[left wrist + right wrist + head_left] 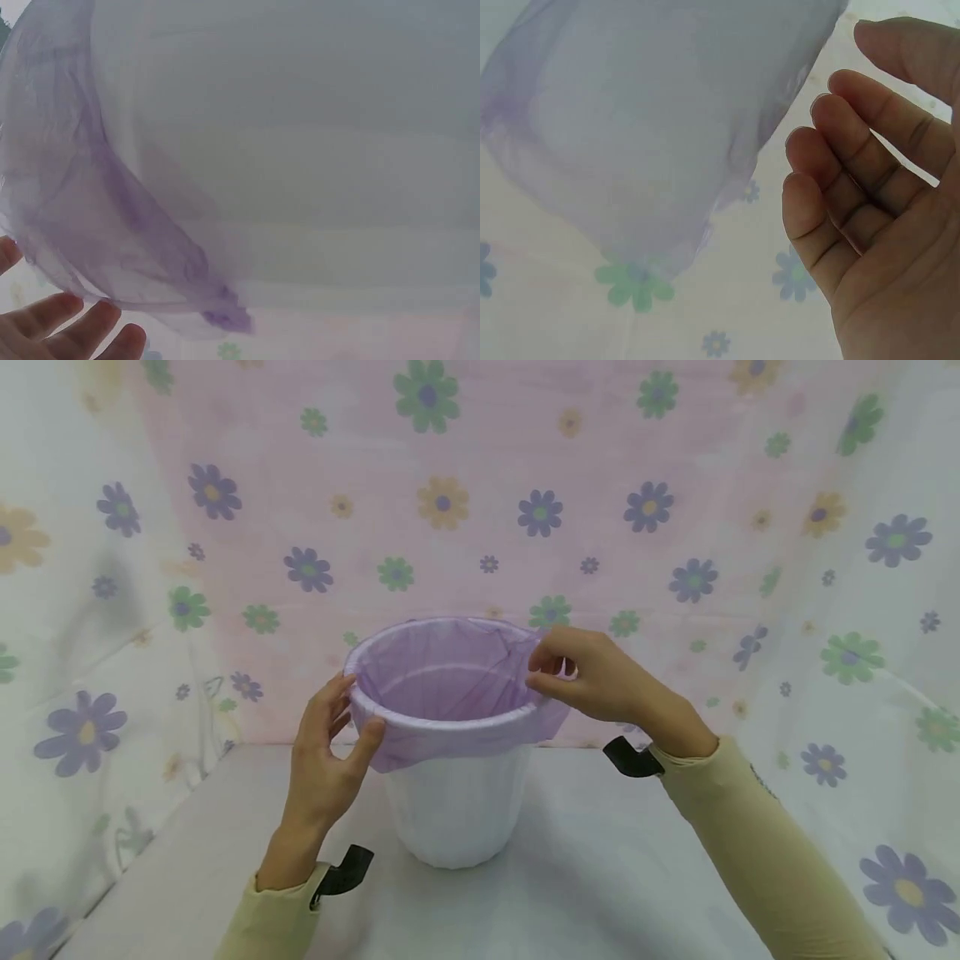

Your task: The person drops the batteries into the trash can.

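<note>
A white trash bin (457, 810) stands upright, lined with a thin purple trash bag (442, 672). The bag is folded over the rim, its edge draped down the outside. At the bin's left, my left hand (326, 760) touches the covered rim with thumb and fingers spread apart. In the left wrist view its fingers (82, 322) lie along the bag's outer fold. My right hand (600, 677) is at the right of the rim, fingers bent loosely. The right wrist view shows a gap between those fingers (855, 142) and the hanging bag edge (697, 187), with nothing held.
The bin stands on a white-covered table (600, 860). Behind it hangs a pink flowered curtain (450, 460), with white flowered sheets (885, 627) at both sides. A black strap piece (633, 757) sticks out at each sleeve cuff.
</note>
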`<state>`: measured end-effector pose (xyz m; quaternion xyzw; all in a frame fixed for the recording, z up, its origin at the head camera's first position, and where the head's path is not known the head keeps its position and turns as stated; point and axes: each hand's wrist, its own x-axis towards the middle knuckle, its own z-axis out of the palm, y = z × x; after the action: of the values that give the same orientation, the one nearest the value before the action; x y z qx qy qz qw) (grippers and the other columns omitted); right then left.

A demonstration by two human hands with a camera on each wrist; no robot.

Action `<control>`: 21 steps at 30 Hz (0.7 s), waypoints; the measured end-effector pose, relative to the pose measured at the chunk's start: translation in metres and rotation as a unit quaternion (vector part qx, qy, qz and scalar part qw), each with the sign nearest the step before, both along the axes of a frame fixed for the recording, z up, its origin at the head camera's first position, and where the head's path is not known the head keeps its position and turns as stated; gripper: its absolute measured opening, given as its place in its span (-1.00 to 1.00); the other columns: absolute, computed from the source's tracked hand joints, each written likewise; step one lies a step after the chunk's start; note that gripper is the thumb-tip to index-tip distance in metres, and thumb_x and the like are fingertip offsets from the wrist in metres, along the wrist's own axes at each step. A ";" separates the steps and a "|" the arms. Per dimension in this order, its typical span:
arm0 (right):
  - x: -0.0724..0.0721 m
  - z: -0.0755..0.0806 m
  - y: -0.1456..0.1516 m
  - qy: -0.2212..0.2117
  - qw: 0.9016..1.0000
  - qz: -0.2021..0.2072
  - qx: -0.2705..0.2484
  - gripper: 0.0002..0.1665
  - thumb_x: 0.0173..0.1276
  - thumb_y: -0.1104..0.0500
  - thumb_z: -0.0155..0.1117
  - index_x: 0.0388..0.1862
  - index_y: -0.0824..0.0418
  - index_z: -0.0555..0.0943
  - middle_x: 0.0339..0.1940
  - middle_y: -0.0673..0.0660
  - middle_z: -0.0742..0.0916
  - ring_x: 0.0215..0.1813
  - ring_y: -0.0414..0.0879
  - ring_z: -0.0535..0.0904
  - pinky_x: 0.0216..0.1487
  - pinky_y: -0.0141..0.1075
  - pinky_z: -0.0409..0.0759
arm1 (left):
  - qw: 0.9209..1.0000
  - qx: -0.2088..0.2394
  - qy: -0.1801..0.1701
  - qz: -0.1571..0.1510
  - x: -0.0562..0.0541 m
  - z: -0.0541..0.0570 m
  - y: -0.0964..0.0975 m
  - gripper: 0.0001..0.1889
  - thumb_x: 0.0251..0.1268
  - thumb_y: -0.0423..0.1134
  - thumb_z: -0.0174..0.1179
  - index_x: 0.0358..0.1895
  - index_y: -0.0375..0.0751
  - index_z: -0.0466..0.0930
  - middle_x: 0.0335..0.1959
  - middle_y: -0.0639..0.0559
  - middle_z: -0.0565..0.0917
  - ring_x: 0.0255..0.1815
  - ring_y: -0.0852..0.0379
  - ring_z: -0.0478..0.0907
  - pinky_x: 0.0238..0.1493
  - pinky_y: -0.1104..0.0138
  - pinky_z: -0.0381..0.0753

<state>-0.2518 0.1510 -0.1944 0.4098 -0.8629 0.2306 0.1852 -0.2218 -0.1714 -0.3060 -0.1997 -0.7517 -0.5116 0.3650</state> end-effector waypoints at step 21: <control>0.040 -0.081 0.072 0.023 0.998 -0.044 -0.025 -0.82 0.25 0.25 0.35 -0.29 -0.03 0.59 -0.38 -0.24 0.55 -0.30 -0.32 0.44 -0.31 -0.37 0.52 | 0.982 -0.173 0.018 0.067 0.013 -0.017 -0.033 -0.32 0.07 -0.22 0.38 0.31 -0.19 0.37 0.35 -0.08 0.37 0.34 -0.12 0.30 0.25 0.16 0.43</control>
<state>-0.2120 0.2229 -0.2755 0.3720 -0.8696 0.2338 0.2254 -0.2087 -0.2048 -0.3233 -0.2185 -0.8339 -0.3443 0.3718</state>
